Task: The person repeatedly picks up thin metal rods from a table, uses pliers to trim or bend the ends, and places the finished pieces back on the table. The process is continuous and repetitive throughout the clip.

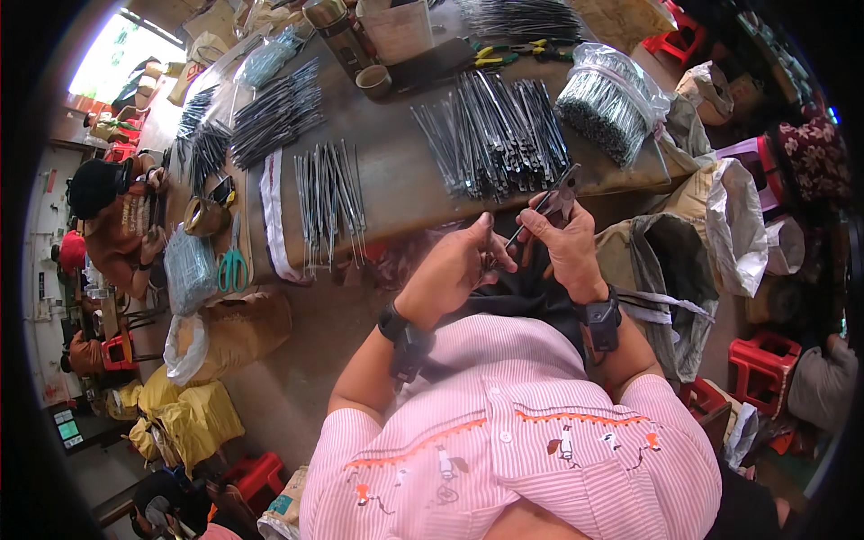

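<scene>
A thin dark metal rod (520,236) sits between the two hands, held just below the near edge of the counter (396,180) and above the person's lap. The left hand (459,265) is curled closed around its lower end, thumb up. The right hand (565,241) is wrapped around a pair of pliers (560,193), whose nose meets the rod's upper end; whether the plier nose is pinched tight on it cannot be told.

On the counter just beyond the hands lies a broad fan of similar dark rods (493,130), and further left a smaller, paler group of rods (328,193) laid side by side. A clear bag packed with thin metal pieces (605,103) stands to the right of the fan. More dark bundles (274,112) lie toward the far left end.

Judging by these piles, a good many pieces look already handled and laid out, while the full bag suggests plenty of stock left; which pile is finished cannot be told from here.

Green-handled scissors (233,265) lie at the counter's left end, beside another seated person (112,225)
</scene>
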Tool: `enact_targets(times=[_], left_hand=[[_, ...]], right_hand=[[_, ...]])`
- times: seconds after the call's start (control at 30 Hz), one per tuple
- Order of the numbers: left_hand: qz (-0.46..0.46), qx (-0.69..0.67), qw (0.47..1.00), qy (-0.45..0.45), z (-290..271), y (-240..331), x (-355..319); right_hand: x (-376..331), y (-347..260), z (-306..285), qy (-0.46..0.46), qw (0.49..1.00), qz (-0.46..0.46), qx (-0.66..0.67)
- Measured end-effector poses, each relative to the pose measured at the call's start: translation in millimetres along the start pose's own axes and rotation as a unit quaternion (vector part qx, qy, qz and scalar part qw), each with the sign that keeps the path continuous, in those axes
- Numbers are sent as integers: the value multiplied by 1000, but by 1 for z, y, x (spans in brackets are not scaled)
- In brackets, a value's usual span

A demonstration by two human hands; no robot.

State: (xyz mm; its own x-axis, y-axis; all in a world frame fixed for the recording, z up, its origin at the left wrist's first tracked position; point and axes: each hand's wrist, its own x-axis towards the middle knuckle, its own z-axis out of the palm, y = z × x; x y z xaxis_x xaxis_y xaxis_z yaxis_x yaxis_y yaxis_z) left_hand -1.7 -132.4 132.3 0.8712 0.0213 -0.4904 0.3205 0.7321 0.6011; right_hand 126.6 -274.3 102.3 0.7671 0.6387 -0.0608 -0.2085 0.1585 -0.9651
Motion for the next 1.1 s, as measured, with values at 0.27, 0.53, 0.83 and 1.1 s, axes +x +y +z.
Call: enact_targets(times=[0.27, 0.53, 0.83, 1.1], left_hand=[[108, 46, 992, 52, -2, -16, 17], [183, 231, 949, 111, 3, -8, 9], [340, 424, 827, 142, 9, -11, 6], [347, 435, 817, 152, 9, -11, 9]], right_hand=[[-1, 4, -8, 9, 984, 107, 143], [-17, 12, -53, -152, 823, 289, 465], [-34, 12, -45, -222, 957, 160, -99], [-26, 11, -45, -204, 944, 78, -248]])
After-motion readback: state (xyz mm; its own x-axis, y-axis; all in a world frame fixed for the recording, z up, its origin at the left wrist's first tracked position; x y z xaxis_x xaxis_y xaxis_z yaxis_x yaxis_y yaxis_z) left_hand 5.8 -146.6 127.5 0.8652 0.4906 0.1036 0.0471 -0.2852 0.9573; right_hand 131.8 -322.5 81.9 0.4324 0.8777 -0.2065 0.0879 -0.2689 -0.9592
